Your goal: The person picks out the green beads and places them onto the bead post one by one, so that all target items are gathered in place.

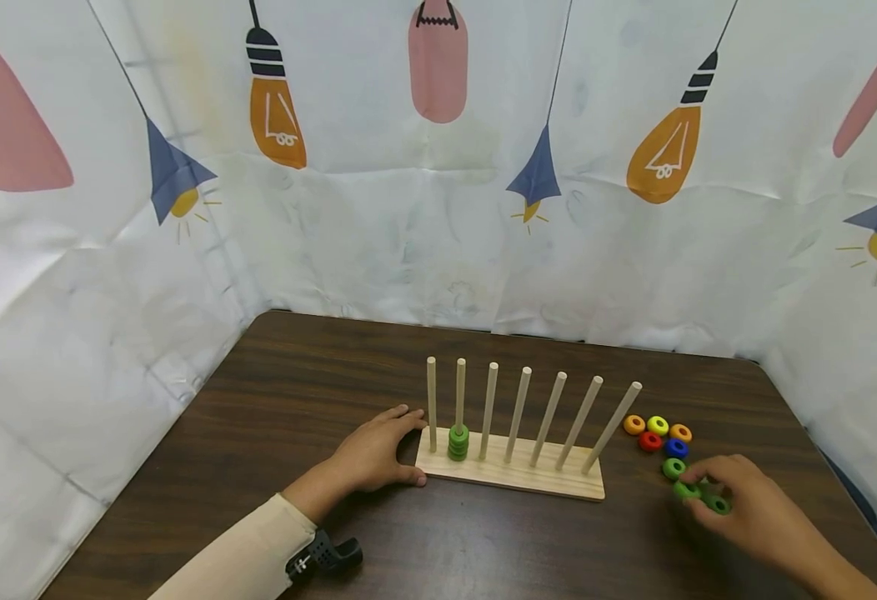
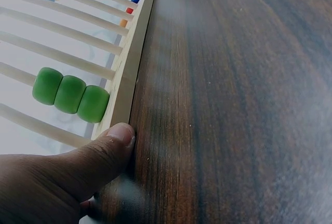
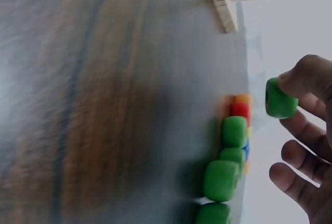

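Note:
A wooden rack (image 1: 509,473) with several upright pegs carries three green beads (image 1: 458,443) stacked on its second peg from the left. My left hand (image 1: 371,450) grips the rack's left end, fingers at the back corner and thumb at the front; the left wrist view shows the thumb (image 2: 116,138) against the base (image 2: 124,89). Right of the rack, my right hand (image 1: 754,512) pinches a green bead (image 3: 280,98) between thumb and index finger, its other fingers loosely bent. In the right wrist view, loose green beads (image 3: 220,180) lie on the table beside it.
Beyond the right hand, orange (image 1: 633,425), yellow (image 1: 658,426), red (image 1: 650,442) and blue (image 1: 676,448) beads lie grouped right of the rack. The brown table (image 1: 318,358) backs onto a patterned cloth (image 1: 378,242). A dark strap (image 1: 326,553) hangs at the left wrist.

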The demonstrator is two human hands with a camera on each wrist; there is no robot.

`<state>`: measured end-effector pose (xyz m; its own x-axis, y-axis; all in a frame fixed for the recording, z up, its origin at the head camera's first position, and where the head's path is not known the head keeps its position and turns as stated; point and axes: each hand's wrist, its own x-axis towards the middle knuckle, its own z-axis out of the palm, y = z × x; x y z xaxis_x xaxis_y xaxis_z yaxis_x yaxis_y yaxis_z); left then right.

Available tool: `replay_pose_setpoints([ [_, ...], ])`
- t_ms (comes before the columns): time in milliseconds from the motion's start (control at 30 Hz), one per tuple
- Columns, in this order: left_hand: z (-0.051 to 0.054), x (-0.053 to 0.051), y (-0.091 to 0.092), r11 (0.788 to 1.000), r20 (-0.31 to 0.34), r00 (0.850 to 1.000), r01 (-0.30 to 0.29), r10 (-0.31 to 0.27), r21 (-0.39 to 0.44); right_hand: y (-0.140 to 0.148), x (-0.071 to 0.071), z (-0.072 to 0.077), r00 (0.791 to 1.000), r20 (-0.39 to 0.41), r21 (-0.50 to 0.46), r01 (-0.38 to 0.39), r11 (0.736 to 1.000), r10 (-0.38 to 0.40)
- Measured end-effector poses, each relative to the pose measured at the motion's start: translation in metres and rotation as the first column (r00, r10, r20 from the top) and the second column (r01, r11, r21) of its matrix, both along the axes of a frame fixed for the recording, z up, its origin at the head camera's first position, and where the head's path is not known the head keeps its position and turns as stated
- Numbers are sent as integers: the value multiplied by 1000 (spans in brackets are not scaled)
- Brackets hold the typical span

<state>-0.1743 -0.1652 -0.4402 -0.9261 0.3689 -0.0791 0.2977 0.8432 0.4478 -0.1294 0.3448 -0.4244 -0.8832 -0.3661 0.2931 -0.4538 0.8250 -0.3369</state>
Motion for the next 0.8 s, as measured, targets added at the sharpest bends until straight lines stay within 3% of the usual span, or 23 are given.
replay_pose_setpoints([
  [367, 1, -1, 1, 1000, -8, 1000, 0, 0, -1, -10, -9, 34, 994, -110, -77, -38, 996, 29],
  [600, 0, -1, 1, 1000, -4, 1000, -4, 4, -4, -17, -17, 57, 982, -167, -59, -97, 994, 85],
  [800, 0, -1, 1, 1000, -1, 1000, -7, 7, -4, -23, -20, 73, 979, -183, -45, -103, 994, 93],
])
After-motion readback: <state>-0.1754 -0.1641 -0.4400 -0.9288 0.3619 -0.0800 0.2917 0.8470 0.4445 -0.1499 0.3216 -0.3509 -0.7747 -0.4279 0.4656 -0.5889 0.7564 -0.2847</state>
